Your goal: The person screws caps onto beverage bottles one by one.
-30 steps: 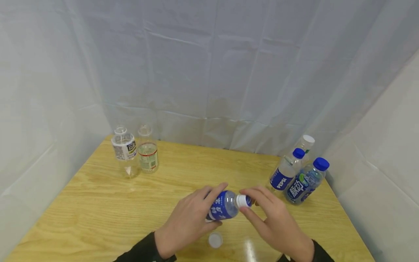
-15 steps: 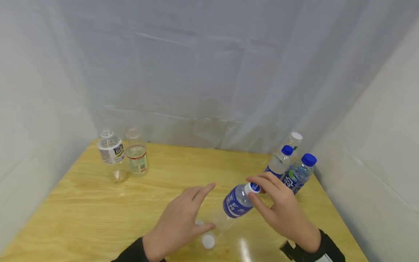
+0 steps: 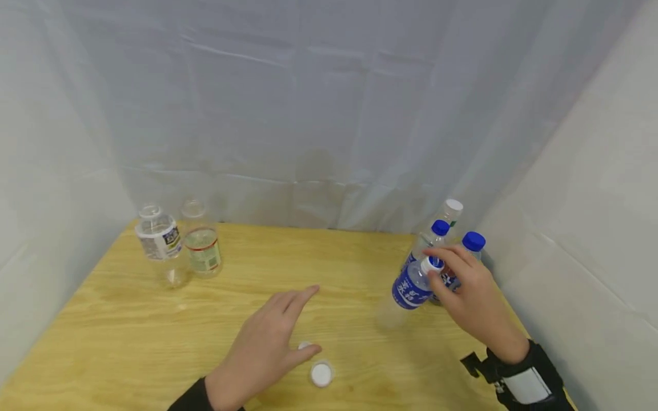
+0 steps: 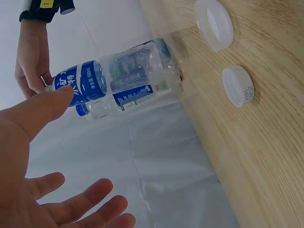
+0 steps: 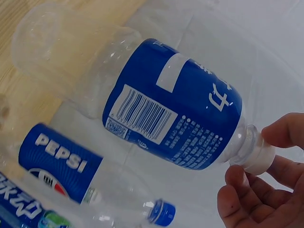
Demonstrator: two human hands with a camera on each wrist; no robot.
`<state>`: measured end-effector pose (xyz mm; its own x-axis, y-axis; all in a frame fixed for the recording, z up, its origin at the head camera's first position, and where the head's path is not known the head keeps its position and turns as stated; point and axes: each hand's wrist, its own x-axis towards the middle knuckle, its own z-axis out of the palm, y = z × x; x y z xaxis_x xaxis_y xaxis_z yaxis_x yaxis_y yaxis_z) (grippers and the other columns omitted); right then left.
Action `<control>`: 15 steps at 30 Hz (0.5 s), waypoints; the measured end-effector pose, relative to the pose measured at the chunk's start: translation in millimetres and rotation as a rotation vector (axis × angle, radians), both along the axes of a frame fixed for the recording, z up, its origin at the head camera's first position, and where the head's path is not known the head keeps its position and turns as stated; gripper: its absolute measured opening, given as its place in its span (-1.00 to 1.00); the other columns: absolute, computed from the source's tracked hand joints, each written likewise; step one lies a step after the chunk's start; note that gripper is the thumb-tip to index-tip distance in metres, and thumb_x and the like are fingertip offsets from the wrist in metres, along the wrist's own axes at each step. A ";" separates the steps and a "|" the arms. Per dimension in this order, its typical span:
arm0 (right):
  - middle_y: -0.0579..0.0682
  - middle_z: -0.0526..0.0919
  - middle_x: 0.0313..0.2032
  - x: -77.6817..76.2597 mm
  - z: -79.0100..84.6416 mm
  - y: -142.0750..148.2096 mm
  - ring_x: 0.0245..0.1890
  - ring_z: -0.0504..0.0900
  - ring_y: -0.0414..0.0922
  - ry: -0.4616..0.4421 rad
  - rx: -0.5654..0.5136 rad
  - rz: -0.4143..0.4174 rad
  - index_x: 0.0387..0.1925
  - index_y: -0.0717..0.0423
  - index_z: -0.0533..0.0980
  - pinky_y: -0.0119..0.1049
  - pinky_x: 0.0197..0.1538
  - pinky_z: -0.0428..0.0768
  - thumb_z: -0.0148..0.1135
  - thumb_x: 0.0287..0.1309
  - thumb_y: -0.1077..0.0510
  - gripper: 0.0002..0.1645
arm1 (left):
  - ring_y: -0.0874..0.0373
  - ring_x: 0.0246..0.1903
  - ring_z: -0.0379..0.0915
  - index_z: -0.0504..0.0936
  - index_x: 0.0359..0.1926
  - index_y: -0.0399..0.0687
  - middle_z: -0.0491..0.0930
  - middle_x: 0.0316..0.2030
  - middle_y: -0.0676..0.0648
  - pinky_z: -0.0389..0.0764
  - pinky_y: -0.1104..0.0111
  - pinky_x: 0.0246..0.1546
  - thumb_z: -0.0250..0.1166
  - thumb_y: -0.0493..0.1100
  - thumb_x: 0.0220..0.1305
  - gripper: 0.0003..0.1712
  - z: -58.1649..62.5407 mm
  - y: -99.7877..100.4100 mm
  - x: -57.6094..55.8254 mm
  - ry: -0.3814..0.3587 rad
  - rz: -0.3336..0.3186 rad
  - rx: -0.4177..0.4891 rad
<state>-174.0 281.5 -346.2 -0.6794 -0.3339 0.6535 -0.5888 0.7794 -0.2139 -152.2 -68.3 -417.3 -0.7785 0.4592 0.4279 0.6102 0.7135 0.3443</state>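
My right hand (image 3: 475, 297) pinches the white cap of a clear plastic bottle (image 3: 409, 288) with a blue label. The bottle tilts, its base toward the left, in front of other bottles on the right of the table. In the right wrist view, thumb and fingers grip the bottle's cap (image 5: 260, 154). My left hand (image 3: 264, 337) holds nothing, its fingers spread over the front of the table. Close to its thumb lie two loose white caps; one cap (image 3: 321, 374) shows whole, the other cap (image 3: 304, 345) is partly hidden by the hand.
Beyond my right hand stand a Pepsi bottle (image 5: 61, 161) with a blue cap, a wide bottle with a blue cap (image 3: 473, 241) and a white-capped bottle (image 3: 451, 212). Two uncapped clear bottles, one white-labelled bottle (image 3: 160, 245) and one green-labelled bottle (image 3: 202, 251), stand at the back left.
My left hand has let go of the bottle, its fingers opening. My right hand has carried the bottle by its cap to the right, toward the standing bottles.
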 end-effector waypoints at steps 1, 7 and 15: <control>-0.01 0.60 -0.07 -1.2 0.5 3.2 -0.31 0.46 -0.28 0.003 -0.001 -0.009 0.12 0.15 0.59 -0.51 -0.32 0.49 0.31 0.13 0.39 -0.52 | 0.13 0.16 0.50 0.25 0.50 0.13 0.56 0.17 0.02 0.64 0.23 0.05 0.60 0.22 -0.06 0.14 -0.3 -1.3 -0.2 -0.005 0.004 -0.001; 0.02 0.60 -0.12 -8.8 -1.2 21.6 -0.33 0.47 -0.27 0.006 -0.012 -0.074 0.09 0.19 0.61 -0.51 -0.36 0.48 0.28 0.12 0.40 -0.55 | 0.13 0.16 0.50 0.23 0.51 0.16 0.57 0.16 0.02 0.64 0.22 0.04 0.57 0.26 -0.04 0.14 -0.8 -8.9 -1.7 -0.056 0.048 -0.027; 0.01 0.58 -0.17 -17.1 -7.1 40.9 -0.34 0.48 -0.19 -0.037 0.025 -0.168 0.08 0.22 0.61 -0.46 -0.38 0.48 0.26 0.16 0.38 -0.59 | 0.12 0.10 0.53 0.24 0.51 0.13 0.58 0.12 0.02 0.65 0.21 0.02 0.59 0.22 -0.05 0.13 -6.2 -13.0 -1.8 -0.022 0.042 -0.008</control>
